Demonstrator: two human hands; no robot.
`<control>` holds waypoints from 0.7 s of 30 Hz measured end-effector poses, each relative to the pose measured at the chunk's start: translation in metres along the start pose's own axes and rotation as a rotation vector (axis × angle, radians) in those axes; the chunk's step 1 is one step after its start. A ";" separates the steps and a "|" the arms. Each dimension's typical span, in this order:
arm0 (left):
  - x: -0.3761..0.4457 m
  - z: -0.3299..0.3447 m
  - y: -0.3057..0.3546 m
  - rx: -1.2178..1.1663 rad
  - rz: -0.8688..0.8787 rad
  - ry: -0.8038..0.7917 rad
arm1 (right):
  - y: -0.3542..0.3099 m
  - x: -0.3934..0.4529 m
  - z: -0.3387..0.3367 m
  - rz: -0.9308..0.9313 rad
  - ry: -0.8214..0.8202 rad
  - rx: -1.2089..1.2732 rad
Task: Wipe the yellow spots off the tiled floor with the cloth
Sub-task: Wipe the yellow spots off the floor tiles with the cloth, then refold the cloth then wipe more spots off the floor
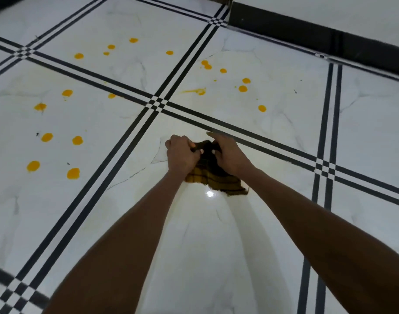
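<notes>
A dark skirting board (318, 39) runs along the foot of a pale wall (329, 12) at upper right.

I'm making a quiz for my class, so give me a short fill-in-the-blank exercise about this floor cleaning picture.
1. Both hands, the left hand and the right hand, grip the ____.
2. The spots on the floor are ____ in colour.
3. The tile directly under the cloth holds ____ spots.

Missing words: cloth; yellow; no
</notes>
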State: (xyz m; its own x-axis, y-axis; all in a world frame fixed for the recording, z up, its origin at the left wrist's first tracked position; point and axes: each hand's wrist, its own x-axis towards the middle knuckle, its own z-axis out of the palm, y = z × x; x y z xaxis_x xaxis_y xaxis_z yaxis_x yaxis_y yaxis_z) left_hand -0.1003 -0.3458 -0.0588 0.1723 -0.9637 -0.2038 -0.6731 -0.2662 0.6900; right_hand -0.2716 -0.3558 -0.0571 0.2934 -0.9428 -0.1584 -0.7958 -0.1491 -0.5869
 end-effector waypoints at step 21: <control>0.010 -0.114 0.100 -0.484 0.147 -0.377 | -0.027 -0.008 -0.159 0.152 0.012 0.245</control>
State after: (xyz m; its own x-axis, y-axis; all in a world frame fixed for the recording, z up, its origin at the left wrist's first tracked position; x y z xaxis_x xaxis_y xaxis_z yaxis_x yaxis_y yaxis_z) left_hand -0.0838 -0.3838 0.0874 -0.2225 -0.9416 -0.2527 -0.2536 -0.1944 0.9476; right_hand -0.3365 -0.3915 0.0858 0.1736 -0.9523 -0.2509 -0.6780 0.0692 -0.7318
